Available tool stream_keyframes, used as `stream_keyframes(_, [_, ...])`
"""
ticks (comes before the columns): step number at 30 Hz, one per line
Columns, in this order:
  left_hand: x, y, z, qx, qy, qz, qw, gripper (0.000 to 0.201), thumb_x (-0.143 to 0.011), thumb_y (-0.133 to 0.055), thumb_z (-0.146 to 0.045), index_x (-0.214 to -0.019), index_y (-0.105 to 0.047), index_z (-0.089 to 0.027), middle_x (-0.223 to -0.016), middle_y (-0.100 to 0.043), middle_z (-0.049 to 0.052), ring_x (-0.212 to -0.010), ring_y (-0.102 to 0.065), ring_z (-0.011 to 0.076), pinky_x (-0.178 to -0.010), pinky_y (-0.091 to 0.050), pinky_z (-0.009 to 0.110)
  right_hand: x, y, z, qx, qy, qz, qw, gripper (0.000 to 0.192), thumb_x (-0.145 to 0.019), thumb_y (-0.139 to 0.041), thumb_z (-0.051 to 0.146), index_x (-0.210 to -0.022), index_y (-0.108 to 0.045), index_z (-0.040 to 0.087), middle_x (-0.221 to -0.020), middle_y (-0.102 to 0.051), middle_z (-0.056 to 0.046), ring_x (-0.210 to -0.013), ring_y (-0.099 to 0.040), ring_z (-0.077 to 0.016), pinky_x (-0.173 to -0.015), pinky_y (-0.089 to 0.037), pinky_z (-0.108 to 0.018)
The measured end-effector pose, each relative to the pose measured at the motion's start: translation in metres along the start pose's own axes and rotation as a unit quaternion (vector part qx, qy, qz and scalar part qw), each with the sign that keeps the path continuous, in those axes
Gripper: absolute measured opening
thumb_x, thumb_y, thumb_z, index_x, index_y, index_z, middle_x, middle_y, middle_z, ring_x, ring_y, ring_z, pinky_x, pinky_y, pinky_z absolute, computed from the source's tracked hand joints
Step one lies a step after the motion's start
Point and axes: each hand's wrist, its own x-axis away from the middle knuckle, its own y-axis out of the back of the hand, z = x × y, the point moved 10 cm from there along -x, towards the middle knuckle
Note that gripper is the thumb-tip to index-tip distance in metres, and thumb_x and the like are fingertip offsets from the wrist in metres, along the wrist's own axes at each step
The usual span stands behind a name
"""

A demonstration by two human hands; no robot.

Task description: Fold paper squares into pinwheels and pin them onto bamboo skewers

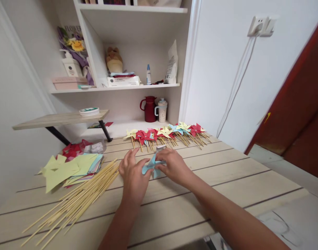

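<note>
Midway along the worktop [226,173], my left hand [134,173] and right hand [174,166] pinch a blue paper pinwheel [151,167], fingers closed on its folds. Bamboo sticks [78,199] lie toward the left edge, finished pinwheels [169,133] along the far edge.

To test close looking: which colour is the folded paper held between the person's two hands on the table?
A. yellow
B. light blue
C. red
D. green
B: the folded paper pinched between the left hand and right hand is light blue.
</note>
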Motion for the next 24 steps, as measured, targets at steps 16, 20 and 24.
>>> stream_keyframes(16, [-0.005,-0.005,0.002,0.143,0.031,0.031,0.989,0.015,-0.073,-0.069,-0.017,-0.065,-0.073,-0.029,-0.084,-0.075,0.000,-0.095,-0.063,0.0248,-0.110,-0.019,0.050,0.002,-0.007,0.007,0.032,0.013,0.014,0.999,0.009,-0.078,-0.074,0.020,-0.087,-0.074,0.022,-0.095,-0.075,-0.006,-0.097,-0.062,-0.0269,-0.086,-0.041,-0.040])
stream_keyframes(20, [-0.003,-0.018,0.027,0.276,0.145,0.065,0.948,0.006,-0.068,-0.073,-0.026,-0.062,-0.074,-0.024,-0.074,-0.074,0.002,-0.082,-0.064,0.0253,-0.091,-0.040,0.040,0.000,0.000,0.000,-0.020,-0.013,-0.026,0.999,0.011,-0.076,-0.076,0.022,-0.086,-0.074,0.023,-0.094,-0.075,-0.006,-0.095,-0.064,-0.0260,-0.087,-0.044,-0.040])
stream_keyframes(24, [0.013,-0.043,0.048,0.454,0.292,0.121,0.833,0.022,-0.064,-0.077,-0.037,-0.072,-0.077,-0.016,-0.070,-0.073,0.004,-0.064,-0.061,0.0193,-0.066,-0.044,0.029,-0.001,0.023,-0.017,-0.146,-0.061,-0.110,0.981,0.026,-0.079,-0.070,0.022,-0.105,-0.070,0.023,-0.106,-0.073,-0.006,-0.096,-0.065,-0.0235,-0.089,-0.048,-0.040])
